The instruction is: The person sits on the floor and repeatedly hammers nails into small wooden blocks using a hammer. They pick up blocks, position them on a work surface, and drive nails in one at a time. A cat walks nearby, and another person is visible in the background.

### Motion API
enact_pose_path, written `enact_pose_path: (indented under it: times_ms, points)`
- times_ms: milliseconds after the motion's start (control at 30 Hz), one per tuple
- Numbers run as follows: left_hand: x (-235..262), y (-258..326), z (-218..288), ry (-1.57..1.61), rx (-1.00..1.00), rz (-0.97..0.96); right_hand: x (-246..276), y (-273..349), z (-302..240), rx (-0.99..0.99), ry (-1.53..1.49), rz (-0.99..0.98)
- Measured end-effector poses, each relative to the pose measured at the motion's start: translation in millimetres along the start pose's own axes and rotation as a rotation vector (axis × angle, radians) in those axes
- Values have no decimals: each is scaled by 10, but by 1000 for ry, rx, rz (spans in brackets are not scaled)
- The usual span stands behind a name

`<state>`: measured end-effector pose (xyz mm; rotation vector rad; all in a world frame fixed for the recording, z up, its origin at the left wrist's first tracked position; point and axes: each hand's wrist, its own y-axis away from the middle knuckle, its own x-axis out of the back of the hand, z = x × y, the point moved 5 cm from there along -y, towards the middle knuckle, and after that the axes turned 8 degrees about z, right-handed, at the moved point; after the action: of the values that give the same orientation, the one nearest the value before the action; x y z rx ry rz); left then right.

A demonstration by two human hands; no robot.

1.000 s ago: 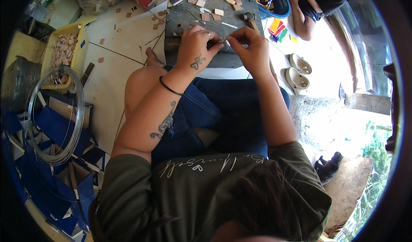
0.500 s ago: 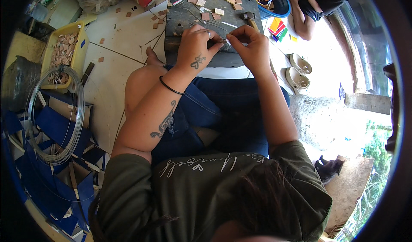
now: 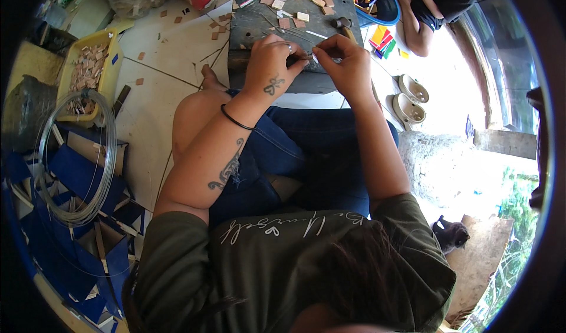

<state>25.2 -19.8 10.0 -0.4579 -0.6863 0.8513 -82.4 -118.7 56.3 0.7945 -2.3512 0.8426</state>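
Over the near edge of a dark wooden work table [image 3: 259, 29], my two hands meet almost fingertip to fingertip. My left hand [image 3: 272, 61], with a ring on one finger, is closed in a pinch. Facing it, my right hand [image 3: 345, 64] pinches too, and a small whitish bit shows at its fingertips. Between them is something thin and small that I cannot make out; the fingers cover most of it. Just beyond lie thin wires [image 3: 277, 25], small wooden pieces [image 3: 302, 17] and a hammer [image 3: 343, 26].
At the left stand a yellow basin [image 3: 112, 67] of wooden pieces, a coil of wire [image 3: 111, 156] and blue-covered boxes [image 3: 76, 174]. Far right are a blue tub [image 3: 386, 14], coloured pieces [image 3: 383, 40], a pair of clogs [image 3: 408, 110] and another person's leg [image 3: 415, 35]. A dark cat [image 3: 453, 234] sits at the right.
My hands stay pinched together in nearly the same spot, with only a slight shift of the fingers. The cat at the right has turned its head.
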Motion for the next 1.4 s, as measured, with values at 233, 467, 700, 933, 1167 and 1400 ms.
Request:
enact_pose_path:
  times_ms: [233,467,700,933,1167,1400]
  points:
    - [-2,2,-9,-5,-2,2,2,-11,-2,16,-18,19]
    - [-10,-18,-7,2,5,-24,-2,-49,-44,97,58,-74]
    - [-79,-11,20,73,-12,-6,-68,-27,3,121,131,-152]
    - [-32,-25,79,-67,-132,-7,64,126,246,-124,-99,0]
    - [-4,-11,135,-101,-144,-58,105,209,415,-265,-393,144]
    - [-28,-47,96,1,-139,-39,127,230,380,-243,-432,123]
